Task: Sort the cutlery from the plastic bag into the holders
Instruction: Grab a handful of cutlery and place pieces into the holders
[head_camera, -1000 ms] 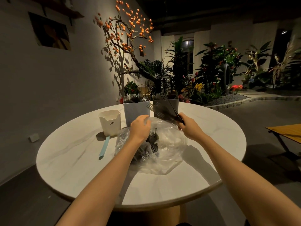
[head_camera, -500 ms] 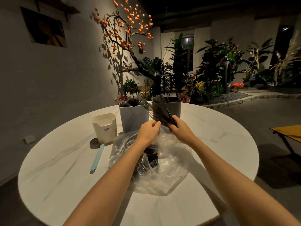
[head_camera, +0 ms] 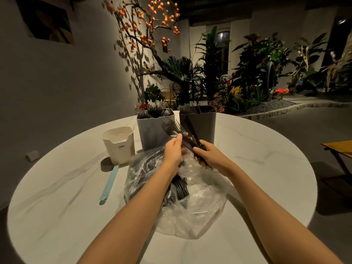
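Black cutlery bundle [head_camera: 187, 139]: gripped by right hand [head_camera: 210, 156], pinched by left hand [head_camera: 174, 149], above clear plastic bag [head_camera: 192, 202]. Beyond: grey holder [head_camera: 152, 130], dark holder [head_camera: 202, 126]; white holder [head_camera: 119, 147] far left. Round table [head_camera: 257, 159].

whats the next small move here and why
Probably pull one fork out with the left hand and drop it into the grey holder, which already holds forks. The right hand grips the mixed black bundle, and the left pinches it.
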Demonstrator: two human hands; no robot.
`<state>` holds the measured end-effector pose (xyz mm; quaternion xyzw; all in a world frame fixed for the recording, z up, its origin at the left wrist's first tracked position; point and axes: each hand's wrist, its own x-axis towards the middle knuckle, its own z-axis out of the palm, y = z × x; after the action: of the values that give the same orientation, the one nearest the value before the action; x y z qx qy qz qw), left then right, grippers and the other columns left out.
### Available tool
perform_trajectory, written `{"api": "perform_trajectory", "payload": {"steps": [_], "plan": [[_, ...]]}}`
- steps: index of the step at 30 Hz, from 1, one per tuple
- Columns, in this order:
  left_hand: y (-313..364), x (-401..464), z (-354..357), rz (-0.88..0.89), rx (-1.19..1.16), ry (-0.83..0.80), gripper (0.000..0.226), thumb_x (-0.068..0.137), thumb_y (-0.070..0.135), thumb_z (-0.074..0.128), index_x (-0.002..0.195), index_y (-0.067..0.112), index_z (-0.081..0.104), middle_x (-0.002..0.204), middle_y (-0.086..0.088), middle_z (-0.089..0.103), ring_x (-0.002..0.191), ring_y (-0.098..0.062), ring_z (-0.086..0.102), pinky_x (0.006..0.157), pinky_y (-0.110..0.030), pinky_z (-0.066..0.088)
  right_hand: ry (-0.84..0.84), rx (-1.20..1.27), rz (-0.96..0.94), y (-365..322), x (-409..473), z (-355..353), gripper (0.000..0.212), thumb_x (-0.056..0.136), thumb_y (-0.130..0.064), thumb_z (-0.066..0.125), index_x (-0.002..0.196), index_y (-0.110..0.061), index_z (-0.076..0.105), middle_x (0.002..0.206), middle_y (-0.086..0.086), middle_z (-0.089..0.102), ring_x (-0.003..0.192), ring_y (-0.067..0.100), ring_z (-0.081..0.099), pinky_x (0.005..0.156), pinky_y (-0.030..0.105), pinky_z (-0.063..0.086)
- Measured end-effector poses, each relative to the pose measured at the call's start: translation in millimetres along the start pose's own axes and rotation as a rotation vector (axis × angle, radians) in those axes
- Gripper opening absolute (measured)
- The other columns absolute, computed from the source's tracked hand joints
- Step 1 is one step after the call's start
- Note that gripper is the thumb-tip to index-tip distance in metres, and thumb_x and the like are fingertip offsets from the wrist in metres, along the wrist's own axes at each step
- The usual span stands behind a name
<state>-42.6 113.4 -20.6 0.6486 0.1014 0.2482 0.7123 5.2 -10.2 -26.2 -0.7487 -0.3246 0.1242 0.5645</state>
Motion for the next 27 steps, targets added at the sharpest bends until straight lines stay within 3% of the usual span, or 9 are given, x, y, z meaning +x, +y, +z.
{"api": "perform_trajectory", "payload": {"steps": [8, 10, 14, 17, 20, 22, 27], "plan": [[-3, -5, -4, -0.029, -0.030, -0.066, 0.041, 0.104, 0.030, 0.039, 0.100, 0.000, 0.067, 0.097, -0.009, 0.073, 0.091, -0.019, 0.071, 0.078, -0.025, 0.057, -0.181, 0.051, 0.031, -2, -10, -1, 0.014, 0.101, -0.018, 0.046, 0.108, -0.009, 0.053, 0.071, 0.005, 0.054, 0.057, 0.010, 0.047, 0.055, 0.017, 0.042], [-4, -5, -4, -0.034, 0.019, -0.005, 0.038, 0.104, 0.030, 0.040, 0.099, 0.003, 0.066, 0.096, -0.010, 0.072, 0.087, -0.018, 0.070, 0.071, -0.022, 0.055, -0.176, 0.040, 0.040, -2, -10, 0, 0.013, 0.101, -0.020, 0.046, 0.108, -0.013, 0.055, 0.073, 0.004, 0.056, 0.059, 0.009, 0.049, 0.057, 0.017, 0.044], [-7, -3, -3, 0.011, 0.082, 0.155, 0.038, 0.104, 0.030, 0.037, 0.093, 0.007, 0.064, 0.089, -0.013, 0.071, 0.084, -0.024, 0.069, 0.076, -0.033, 0.057, -0.167, 0.081, 0.066, -1, -11, 0, 0.012, 0.102, -0.020, 0.045, 0.107, -0.020, 0.055, 0.075, 0.003, 0.058, 0.062, 0.010, 0.051, 0.059, 0.018, 0.045], [0, -4, -8, -0.055, -0.130, 0.239, 0.032, 0.105, 0.025, 0.033, 0.090, 0.006, 0.054, 0.078, -0.008, 0.066, 0.070, -0.018, 0.065, 0.063, -0.026, 0.053, -0.138, 0.091, 0.087, 0, -10, -4, 0.016, 0.103, -0.020, 0.042, 0.111, -0.015, 0.055, 0.076, 0.004, 0.058, 0.060, 0.010, 0.049, 0.057, 0.018, 0.043], [6, -2, -12, -0.145, -0.504, 0.248, 0.026, 0.106, 0.019, 0.031, 0.085, 0.010, 0.043, 0.062, -0.008, 0.060, 0.052, -0.016, 0.060, 0.060, -0.030, 0.051, -0.041, 0.051, 0.087, 3, -9, -5, 0.020, 0.103, -0.018, 0.040, 0.113, -0.009, 0.055, 0.074, 0.006, 0.055, 0.059, 0.011, 0.046, 0.055, 0.017, 0.041], [6, -1, -14, -0.177, -0.664, 0.232, 0.028, 0.106, 0.018, 0.030, 0.081, 0.011, 0.040, 0.053, -0.003, 0.046, 0.041, -0.014, 0.047, 0.058, -0.032, 0.047, 0.039, -0.042, 0.062, 5, -8, -5, 0.019, 0.103, -0.018, 0.040, 0.112, -0.007, 0.054, 0.073, 0.006, 0.051, 0.060, 0.011, 0.043, 0.055, 0.018, 0.039], [4, -3, -10, -0.187, -0.612, 0.106, 0.027, 0.104, 0.025, 0.040, 0.083, 0.010, 0.047, 0.045, 0.007, 0.029, 0.036, -0.005, 0.026, 0.039, -0.019, 0.027, 0.098, -0.264, -0.097, 7, -8, 1, 0.017, 0.099, -0.013, 0.045, 0.111, -0.010, 0.056, 0.074, -0.006, 0.051, 0.062, 0.009, 0.044, 0.059, 0.020, 0.038]]}}
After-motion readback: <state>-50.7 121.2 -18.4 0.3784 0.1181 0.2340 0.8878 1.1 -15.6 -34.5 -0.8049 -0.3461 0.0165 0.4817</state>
